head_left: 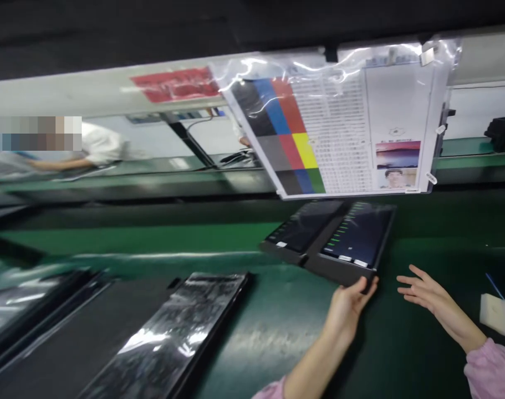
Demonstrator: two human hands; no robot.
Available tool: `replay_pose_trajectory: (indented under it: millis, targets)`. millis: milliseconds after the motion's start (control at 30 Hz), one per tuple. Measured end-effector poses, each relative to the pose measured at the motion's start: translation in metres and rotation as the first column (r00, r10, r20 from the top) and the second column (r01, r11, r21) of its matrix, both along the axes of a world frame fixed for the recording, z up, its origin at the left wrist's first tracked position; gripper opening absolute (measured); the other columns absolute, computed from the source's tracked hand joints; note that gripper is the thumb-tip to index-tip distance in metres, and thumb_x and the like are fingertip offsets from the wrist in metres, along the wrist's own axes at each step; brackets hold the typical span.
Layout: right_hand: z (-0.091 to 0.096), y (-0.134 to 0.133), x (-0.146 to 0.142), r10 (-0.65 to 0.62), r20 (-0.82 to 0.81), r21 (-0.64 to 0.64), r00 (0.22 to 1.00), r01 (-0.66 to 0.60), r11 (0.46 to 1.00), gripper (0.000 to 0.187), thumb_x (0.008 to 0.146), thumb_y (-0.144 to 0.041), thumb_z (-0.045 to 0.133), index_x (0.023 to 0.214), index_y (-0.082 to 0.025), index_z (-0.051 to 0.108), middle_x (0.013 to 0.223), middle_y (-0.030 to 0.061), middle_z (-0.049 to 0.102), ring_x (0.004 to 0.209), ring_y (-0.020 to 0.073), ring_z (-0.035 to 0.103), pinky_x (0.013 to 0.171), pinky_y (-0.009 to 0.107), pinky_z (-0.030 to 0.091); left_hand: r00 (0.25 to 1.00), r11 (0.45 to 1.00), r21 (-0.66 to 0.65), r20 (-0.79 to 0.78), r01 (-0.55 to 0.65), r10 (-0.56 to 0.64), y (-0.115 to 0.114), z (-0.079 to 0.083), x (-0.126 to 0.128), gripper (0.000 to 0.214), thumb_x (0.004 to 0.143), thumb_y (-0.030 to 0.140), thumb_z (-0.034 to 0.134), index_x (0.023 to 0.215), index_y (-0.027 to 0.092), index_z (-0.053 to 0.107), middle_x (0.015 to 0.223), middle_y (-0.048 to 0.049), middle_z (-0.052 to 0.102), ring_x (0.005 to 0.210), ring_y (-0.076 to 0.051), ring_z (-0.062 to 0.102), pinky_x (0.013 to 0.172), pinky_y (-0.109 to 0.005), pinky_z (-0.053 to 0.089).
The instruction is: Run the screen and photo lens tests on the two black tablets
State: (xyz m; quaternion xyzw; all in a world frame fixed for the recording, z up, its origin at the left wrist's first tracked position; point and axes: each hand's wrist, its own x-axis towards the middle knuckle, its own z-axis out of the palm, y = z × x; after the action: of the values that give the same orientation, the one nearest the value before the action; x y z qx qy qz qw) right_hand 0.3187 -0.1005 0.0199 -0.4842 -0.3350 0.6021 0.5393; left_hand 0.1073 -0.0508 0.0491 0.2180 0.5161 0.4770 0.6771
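A black tray (319,263) holding two dark tablets lies on the green belt (152,238), right of centre. The right tablet (360,233) shows a lit screen with green lines; the left tablet (304,224) is darker. My left hand (350,305) grips the tray's near corner, thumb on the edge. Just right of the tray my right hand (422,291) hovers with fingers spread, holding nothing. Both wrists come out of pink sleeves.
A plastic-sleeved colour chart sheet (339,122) hangs above the belt. Another black tray with a glossy tablet (181,327) lies at the lower left, more trays (23,310) at the far left. A white block (499,316) sits at right. A person in white (90,149) works across the line.
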Motion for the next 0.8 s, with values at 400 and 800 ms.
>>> replay_pose_trajectory:
  millis: [400, 800]
  targets:
    - [0.013, -0.016, 0.038, 0.014, 0.057, -0.141, 0.998, -0.006, 0.990, 0.069, 0.062, -0.039, 0.096, 0.127, -0.029, 0.073, 0.119, 0.0065, 0.078, 0.119, 0.0366, 0.071, 0.105, 0.051, 0.057, 0.623, 0.615, 0.197, 0.027, 0.764, -0.782, -0.082, 0.035, -0.039, 0.030, 0.086, 0.045, 0.082, 0.106, 0.023, 0.078, 0.116, -0.0107, 0.081, 0.114, -0.033, 0.077, 0.114, -0.054, 0.050]
    - [0.041, -0.157, 0.050, -0.023, 0.273, -0.361, 0.962, 0.124, 0.924, 0.073, 0.050, -0.037, 0.093, 0.122, -0.035, 0.082, 0.137, 0.0138, 0.071, 0.132, 0.0482, 0.062, 0.107, 0.058, 0.055, 0.903, 0.940, 0.304, -0.344, -0.154, 0.259, -0.122, 0.011, -0.219, 0.060, 0.076, 0.066, 0.086, 0.122, 0.028, 0.077, 0.151, -0.0074, 0.066, 0.155, -0.042, 0.043, 0.133, -0.058, 0.029]
